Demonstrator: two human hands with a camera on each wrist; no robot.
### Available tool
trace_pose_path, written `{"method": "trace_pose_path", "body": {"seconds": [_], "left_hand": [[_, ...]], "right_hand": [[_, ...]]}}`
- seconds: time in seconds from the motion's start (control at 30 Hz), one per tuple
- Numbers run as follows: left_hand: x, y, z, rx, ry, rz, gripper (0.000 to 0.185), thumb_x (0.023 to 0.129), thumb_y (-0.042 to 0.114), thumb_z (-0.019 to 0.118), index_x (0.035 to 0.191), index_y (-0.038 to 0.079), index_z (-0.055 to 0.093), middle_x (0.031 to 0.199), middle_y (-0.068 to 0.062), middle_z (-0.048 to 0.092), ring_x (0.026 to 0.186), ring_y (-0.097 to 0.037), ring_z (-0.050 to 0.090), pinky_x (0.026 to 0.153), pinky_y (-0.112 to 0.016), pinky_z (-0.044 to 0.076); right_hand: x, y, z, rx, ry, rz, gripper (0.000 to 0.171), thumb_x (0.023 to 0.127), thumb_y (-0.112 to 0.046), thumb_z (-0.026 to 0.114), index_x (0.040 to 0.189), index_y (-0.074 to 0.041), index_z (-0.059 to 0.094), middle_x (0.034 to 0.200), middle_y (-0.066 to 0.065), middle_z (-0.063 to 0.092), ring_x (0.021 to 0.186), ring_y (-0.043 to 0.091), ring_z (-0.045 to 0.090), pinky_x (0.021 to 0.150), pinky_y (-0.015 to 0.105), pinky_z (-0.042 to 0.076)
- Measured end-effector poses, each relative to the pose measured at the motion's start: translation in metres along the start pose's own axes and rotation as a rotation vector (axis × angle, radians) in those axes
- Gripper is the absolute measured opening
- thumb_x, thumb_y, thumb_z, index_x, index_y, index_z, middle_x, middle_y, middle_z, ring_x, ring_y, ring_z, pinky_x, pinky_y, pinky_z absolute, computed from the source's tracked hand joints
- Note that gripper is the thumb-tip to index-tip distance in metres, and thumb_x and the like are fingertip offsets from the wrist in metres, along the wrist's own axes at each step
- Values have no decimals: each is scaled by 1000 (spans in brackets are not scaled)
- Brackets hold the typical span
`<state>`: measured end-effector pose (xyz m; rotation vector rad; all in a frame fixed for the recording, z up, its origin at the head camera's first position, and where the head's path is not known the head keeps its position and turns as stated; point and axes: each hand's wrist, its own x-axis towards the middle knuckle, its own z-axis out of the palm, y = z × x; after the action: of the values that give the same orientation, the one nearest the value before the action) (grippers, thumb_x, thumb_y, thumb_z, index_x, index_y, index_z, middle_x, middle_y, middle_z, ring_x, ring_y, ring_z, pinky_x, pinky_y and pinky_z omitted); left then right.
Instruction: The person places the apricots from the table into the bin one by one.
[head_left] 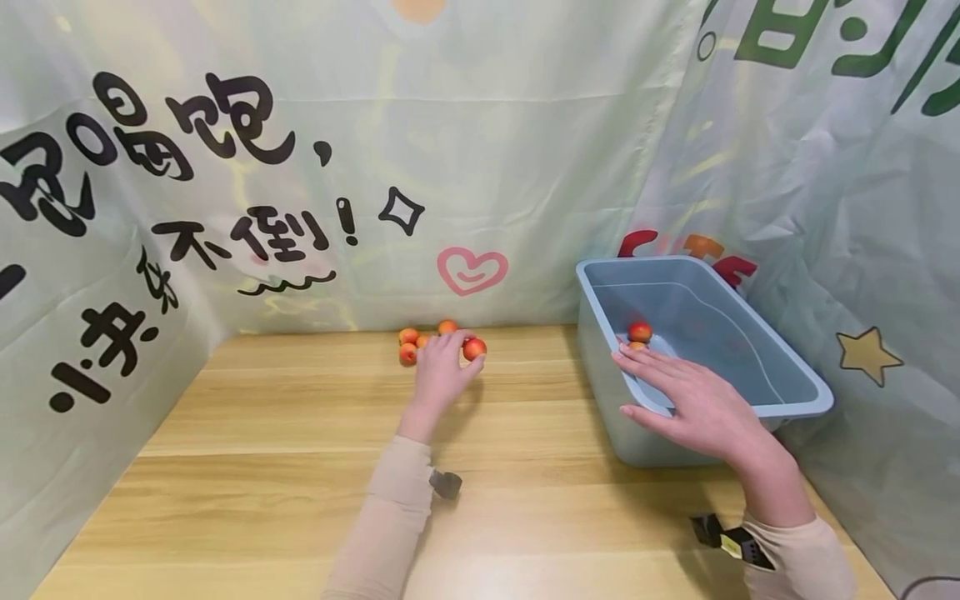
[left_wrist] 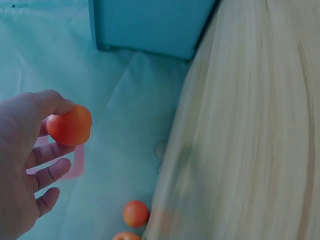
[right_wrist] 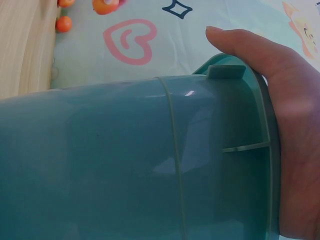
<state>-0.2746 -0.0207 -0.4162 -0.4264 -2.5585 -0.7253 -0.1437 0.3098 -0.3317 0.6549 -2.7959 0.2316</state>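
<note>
Between the thumb and fingers of my left hand (head_left: 441,375) is a small round orange-red fruit (left_wrist: 70,125), lifted off the table in the left wrist view. Several similar fruits (head_left: 408,354) lie close beside that hand, at the table's back edge; the hand partly hides them. On the right stands a blue-grey plastic bin (head_left: 611,400). My right hand (head_left: 697,408) lies over its near-left rim with fingers extended, holding no fruit. Inside the bin, a red-orange fruit (head_left: 640,332) and at least one more are visible near the right fingertips.
The wooden table (head_left: 300,433) meets a printed cloth backdrop (head_left: 525,167) at the back and sides. The bin stands close to the right-hand cloth. Small dark devices (head_left: 447,484) are strapped at both wrists.
</note>
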Motion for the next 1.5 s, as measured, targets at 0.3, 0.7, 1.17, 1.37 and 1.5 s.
{"method": "trace_pose_path", "body": {"seconds": [0.3, 0.7, 1.17, 1.37, 1.5], "left_hand": [[8, 27, 4, 5, -2, 65, 37, 89, 38, 66, 122, 20, 63, 120, -1, 68, 105, -26, 57, 86, -45, 41], [32, 64, 4, 6, 42, 193, 37, 90, 40, 67, 122, 22, 63, 121, 3, 69, 107, -22, 57, 84, -39, 41], [57, 105, 7, 21, 15, 314, 40, 90, 43, 67, 126, 27, 62, 122, 7, 67, 105, -15, 54, 82, -33, 38], [64, 121, 10, 19, -34, 319, 43, 90, 44, 66, 129, 27, 60, 124, 7, 67, 107, -15, 53, 84, -33, 39], [68, 133, 15, 18, -59, 332, 46, 91, 46, 64, 132, 27, 58, 127, 7, 65, 108, -15, 53, 85, -32, 39]], "right_hand": [[0, 1, -1, 0, 9, -4, 68, 86, -48, 68, 147, -27, 45, 150, 3, 47, 137, 29, 46, 106, 50, 37], [3, 0, -1, 0, 7, -6, 68, 86, -48, 68, 147, -28, 44, 150, 4, 47, 137, 30, 46, 106, 50, 38], [2, 0, 1, 3, -16, 13, 68, 86, -49, 68, 146, -26, 45, 151, 5, 47, 138, 30, 45, 107, 52, 37], [1, 0, 0, 3, -15, 15, 68, 87, -53, 65, 146, -26, 46, 151, 5, 47, 138, 30, 45, 107, 53, 37], [1, 0, 1, 2, -13, 11, 68, 87, -55, 63, 146, -27, 45, 150, 6, 47, 139, 30, 44, 107, 53, 36]]}}
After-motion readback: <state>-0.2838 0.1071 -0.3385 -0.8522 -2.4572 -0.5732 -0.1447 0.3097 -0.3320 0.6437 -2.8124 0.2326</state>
